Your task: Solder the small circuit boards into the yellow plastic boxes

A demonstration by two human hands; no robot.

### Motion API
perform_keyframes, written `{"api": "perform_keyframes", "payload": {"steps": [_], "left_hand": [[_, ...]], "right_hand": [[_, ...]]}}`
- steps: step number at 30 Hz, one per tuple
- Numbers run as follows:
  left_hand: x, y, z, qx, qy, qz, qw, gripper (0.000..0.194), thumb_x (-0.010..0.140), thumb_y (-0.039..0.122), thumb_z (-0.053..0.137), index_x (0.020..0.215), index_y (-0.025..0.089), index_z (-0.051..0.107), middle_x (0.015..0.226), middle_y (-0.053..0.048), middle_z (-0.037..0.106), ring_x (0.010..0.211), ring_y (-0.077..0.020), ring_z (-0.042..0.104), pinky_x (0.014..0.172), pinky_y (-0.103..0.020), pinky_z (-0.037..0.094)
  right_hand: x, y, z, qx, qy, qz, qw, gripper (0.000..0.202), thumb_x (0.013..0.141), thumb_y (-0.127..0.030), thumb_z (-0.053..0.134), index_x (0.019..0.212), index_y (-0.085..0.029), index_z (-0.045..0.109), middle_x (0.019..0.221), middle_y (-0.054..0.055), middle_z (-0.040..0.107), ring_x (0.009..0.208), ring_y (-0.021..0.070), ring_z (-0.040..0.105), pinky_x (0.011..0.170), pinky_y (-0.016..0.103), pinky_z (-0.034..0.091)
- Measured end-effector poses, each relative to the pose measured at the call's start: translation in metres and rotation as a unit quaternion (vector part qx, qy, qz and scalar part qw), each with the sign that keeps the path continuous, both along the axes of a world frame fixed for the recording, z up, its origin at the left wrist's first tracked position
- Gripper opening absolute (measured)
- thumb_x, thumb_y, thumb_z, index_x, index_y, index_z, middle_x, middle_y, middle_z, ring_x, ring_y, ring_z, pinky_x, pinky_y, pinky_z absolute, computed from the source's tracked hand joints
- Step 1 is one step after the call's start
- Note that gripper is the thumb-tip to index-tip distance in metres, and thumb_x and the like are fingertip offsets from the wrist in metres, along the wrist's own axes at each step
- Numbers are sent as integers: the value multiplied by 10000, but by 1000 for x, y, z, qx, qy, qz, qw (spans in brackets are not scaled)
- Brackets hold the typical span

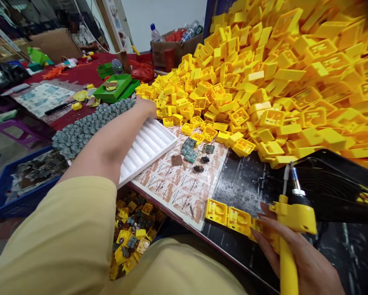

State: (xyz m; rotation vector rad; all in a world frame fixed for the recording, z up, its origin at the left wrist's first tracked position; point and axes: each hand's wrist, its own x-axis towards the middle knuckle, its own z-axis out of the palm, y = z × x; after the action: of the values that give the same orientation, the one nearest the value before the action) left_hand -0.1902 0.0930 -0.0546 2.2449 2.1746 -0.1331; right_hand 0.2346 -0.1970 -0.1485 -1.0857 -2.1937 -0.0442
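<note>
Sleeve (64, 229) nearest, half-curled right grip (308, 255) holds tool (287, 260) and touches casing (269, 237).

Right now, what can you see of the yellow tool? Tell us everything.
The yellow tool has a long plastic-looking handle, a bulky block, a dark collar and a slim metal tip, with a thin, pale tube alongside. The right hand holds it, tip pointing away from the person, over the black surface.
</note>
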Motion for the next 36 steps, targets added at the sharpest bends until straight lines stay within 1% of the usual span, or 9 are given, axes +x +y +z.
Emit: {"api": "perform_keyframes", "payload": {"steps": [4, 7, 12, 15, 18, 22, 27, 31, 36], "left_hand": [[-8, -25, 11, 136, -20, 98, 986, 598, 915, 662, 341, 960, 153, 652, 930, -84, 687, 1105, -253, 514, 949, -487, 302], [-5, -58, 28, 223, -76, 94, 967, 658, 986, 615, 45, 992, 210, 563, 848, 0, 626, 982, -145, 469, 782, -376, 341], [67, -124, 27, 169, -174, -91, 966, 626, 930, 732, 204, 859, 252, 600, 759, 9, 612, 739, -117, 473, 665, -311, 397], [131, -170, 15, -16, -205, -313, 927, 432, 982, 505, 368, 876, 180, 632, 666, -3, 594, 668, -130, 526, 637, -290, 372], [174, -206, 9, -93, -218, -372, 897, 261, 947, 345, 468, 861, 163, 635, 637, -1, 569, 658, -140, 564, 640, -278, 381], [178, -225, 5, -162, -437, -274, 841, 269, 922, 349, 528, 1138, 199, 584, 769, -1, 625, 659, -116, 604, 623, -241, 463], [164, -243, -12, -218, -681, -93, 693, 491, 762, 257, 720, 1211, 243, 523, 1079, -36, 613, 727, -112, 665, 702, -280, 590], [176, -269, -31, -189, -786, 24, 588, 486, 714, 182, 753, 1132, 236, 511, 1002, 16, 588, 704, -92, 677, 705, -274, 607], [189, -286, -45, -330, -826, 144, 433, 587, 637, 258, 864, 1140, 202, 566, 913, -3, 671, 783, -143, 709, 729, -279, 605]], "right_hand": [[1, 1, 0, 2, 2, -11, 1000, 286, 972, -304, 533, 1200, -132, 538, 1262, 151, 614, 993, 222, 679, 721, 309, 556], [1, 1, 3, 9, 13, -11, 1000, 325, 924, -269, 622, 1218, -152, 547, 1222, 128, 643, 975, 222, 684, 723, 309, 553], [-17, -2, 22, -38, 128, 28, 991, 427, 882, -97, 637, 1280, -233, 563, 1022, 5, 719, 779, 141, 699, 737, 243, 573], [-36, 2, 36, -76, 154, 28, 985, 390, 907, -129, 613, 1271, -258, 559, 1107, -4, 699, 908, 136, 696, 806, 228, 584], [-49, 4, 44, -109, 169, 33, 979, 386, 861, -328, 709, 1196, -222, 550, 1152, 38, 672, 930, 170, 695, 811, 276, 605], [-47, -3, 44, -77, 208, -9, 975, 293, 857, -222, 698, 1095, -222, 526, 931, -5, 654, 759, 130, 691, 678, 224, 593], [-35, -10, 32, 44, 152, -42, 987, 397, 780, -128, 752, 1113, -221, 556, 907, 5, 687, 754, 154, 687, 696, 246, 569], [-31, -11, 28, 105, 95, -49, 989, 431, 763, -99, 758, 1130, -206, 560, 899, 25, 712, 730, 172, 699, 674, 256, 569], [-33, -11, 30, 140, 65, -32, 988, 480, 722, -53, 773, 1118, -220, 557, 927, 24, 724, 772, 188, 710, 680, 264, 575]]}}
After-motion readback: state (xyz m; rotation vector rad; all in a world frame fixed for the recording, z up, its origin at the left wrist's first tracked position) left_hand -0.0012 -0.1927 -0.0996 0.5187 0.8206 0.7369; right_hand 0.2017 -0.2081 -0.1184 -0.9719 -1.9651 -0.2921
